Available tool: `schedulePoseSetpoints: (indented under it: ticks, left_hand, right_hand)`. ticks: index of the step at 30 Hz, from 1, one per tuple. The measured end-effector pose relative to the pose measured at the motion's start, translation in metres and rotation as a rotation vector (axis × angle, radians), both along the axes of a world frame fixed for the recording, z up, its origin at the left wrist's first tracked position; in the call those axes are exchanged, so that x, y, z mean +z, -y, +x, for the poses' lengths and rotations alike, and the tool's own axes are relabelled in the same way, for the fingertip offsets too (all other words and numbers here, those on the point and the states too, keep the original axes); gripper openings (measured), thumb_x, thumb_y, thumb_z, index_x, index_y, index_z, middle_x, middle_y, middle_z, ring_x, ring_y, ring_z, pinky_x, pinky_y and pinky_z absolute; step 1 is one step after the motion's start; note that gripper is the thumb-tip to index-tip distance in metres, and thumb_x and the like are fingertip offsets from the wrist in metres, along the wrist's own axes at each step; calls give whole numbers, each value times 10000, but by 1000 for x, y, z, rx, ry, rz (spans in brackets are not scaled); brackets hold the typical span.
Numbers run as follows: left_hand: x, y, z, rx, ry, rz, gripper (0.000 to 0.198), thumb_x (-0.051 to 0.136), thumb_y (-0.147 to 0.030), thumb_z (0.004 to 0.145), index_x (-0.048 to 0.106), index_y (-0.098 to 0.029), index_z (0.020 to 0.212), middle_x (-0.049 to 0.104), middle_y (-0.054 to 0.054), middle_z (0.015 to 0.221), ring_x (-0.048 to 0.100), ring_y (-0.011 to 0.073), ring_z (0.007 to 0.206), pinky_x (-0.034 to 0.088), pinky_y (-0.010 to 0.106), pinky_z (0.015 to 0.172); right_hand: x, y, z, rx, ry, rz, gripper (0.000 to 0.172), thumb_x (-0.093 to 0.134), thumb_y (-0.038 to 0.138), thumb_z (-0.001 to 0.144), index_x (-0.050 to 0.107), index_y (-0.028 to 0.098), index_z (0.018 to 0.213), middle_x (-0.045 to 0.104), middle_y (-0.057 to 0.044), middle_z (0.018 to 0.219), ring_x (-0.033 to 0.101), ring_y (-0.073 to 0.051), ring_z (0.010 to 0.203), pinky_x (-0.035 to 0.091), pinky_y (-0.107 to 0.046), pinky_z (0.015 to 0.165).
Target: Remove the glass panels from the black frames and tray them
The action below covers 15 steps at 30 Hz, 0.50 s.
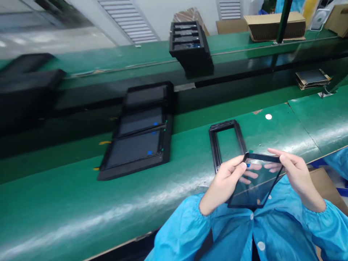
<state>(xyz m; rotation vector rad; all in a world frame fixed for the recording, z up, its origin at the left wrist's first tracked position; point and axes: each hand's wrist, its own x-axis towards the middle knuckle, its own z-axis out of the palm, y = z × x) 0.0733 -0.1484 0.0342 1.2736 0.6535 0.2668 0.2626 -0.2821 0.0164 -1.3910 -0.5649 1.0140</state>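
Observation:
Between my two hands I hold a clear glass touch panel with a black border, tilted in front of my body. My left hand pinches its upper left corner, close to a small blue tab. At the upper right corner my right hand grips the edge, thumb on the near face and fingers behind. The fingers of both hands show through the glass. Just beyond my left hand, black rectangular frames, seemingly stacked, lie on the green bench; my hand hides their near end.
Left of the frames, a black foam tray holds dark screens with blue tabs. Slotted black trays stand stacked on the far ledge beside an open cardboard box. Flat panels are piled at right. Blurred black trays occupy the far left.

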Motion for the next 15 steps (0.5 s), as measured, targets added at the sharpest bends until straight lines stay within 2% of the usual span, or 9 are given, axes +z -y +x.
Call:
schedulePoseSetpoints:
  ticks: [2,6,10,15]
  left_hand:
    - [-2,5,-3,75,28,-98,560,676,-599,979,733,-125,1271,836,202,1150,837,278,865,645,284,643]
    - [-3,12,-5,143,46,-142,590,734,-643,931,738,-134,1230,835,215,1141,839,290,846,659,304,637]
    - [-4,14,-6,152,48,-144,595,749,-639,923,738,-136,1241,839,219,1116,840,309,847,668,329,633]
    - [-8,12,-10,117,19,-102,569,663,-610,990,722,-129,1287,833,218,1150,838,300,850,677,348,660]
  right_hand:
    - [-3,0,-2,-57,-15,0,549,720,668,944,856,174,1143,850,-120,819,836,-273,704,680,-331,630]
    - [-4,-3,-7,-83,-6,34,564,697,693,937,842,148,914,841,-127,784,804,-260,593,666,-339,573]
    - [2,-5,-11,-101,50,70,521,668,666,966,817,167,948,838,-101,759,803,-255,582,662,-339,574]
    - [10,-2,-11,-121,181,60,537,620,669,993,776,183,827,819,-80,693,784,-236,539,643,-314,540]
